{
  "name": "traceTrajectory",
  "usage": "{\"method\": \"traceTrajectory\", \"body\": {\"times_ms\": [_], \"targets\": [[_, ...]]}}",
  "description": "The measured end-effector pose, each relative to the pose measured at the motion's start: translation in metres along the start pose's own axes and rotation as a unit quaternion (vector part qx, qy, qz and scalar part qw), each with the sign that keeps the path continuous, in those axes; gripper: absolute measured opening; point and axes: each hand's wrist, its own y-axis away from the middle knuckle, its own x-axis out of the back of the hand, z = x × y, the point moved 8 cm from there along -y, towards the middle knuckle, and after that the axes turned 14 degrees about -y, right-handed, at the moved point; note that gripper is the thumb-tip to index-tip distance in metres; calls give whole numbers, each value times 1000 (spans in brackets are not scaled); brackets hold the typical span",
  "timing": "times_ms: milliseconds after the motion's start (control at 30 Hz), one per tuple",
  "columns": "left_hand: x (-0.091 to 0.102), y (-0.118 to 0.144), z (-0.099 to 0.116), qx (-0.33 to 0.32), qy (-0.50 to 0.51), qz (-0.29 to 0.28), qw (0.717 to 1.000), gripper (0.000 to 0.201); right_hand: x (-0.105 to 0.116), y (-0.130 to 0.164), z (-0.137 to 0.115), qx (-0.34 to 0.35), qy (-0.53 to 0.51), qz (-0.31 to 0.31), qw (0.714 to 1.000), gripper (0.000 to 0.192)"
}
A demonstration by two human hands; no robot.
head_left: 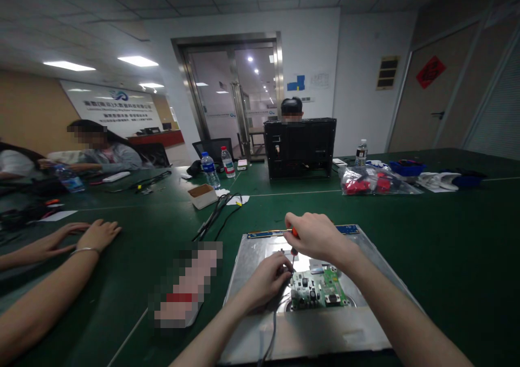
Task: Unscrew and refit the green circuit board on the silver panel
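Right hand (314, 236) closed in a fist around the orange handle of a small screwdriver (293, 242); shaft points down, tip at the top-left corner of the small green circuit board (317, 290). Left hand (266, 280) pinched at the screwdriver tip, fingertips touching the board's left edge; whether they hold a screw cannot be told. Board sits in a recess of a flat grey metal monitor back panel (309, 334), which lies on the dark green table (447, 237) directly in front of the person. Black cables (217, 215) lie left of the panel. Co-worker's two hands (77, 237) rest flat on the table, far left. Black open computer case (299, 148) stands beyond, plastic water bottles (210, 170) beside it.
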Motion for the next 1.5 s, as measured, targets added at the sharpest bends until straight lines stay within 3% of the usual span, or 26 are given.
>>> {"method": "traceTrajectory", "body": {"times_ms": [300,433,667,867,1000,1167,1300,1500], "targets": [[1,0,3,-17,-4,4,1000,14,1,2,1,5,-6,-4,1000,31],[2,0,5,-23,-6,10,1000,12,0,1,0,11,-4,-1,1000,24],[1,1,3,-11,-11,12,1000,10,-1,0,1,11,-6,8,1000,35],[-1,0,2,-14,-14,15,1000,9,-2,0,-1,26,-13,8,1000,22],[-3,-1,1,-27,-7,12,1000,10,0,3,-4,43,-23,8,999,27],[-1,0,5,-43,-12,18,999,14,0,1,2,11,6,11,1000,36],[-2,0,6,-51,-15,22,998,14,-3,0,1,23,2,8,1000,24],[-2,-1,5,-53,-12,35,998,11,-2,2,-4,40,-15,7,999,31]]}}
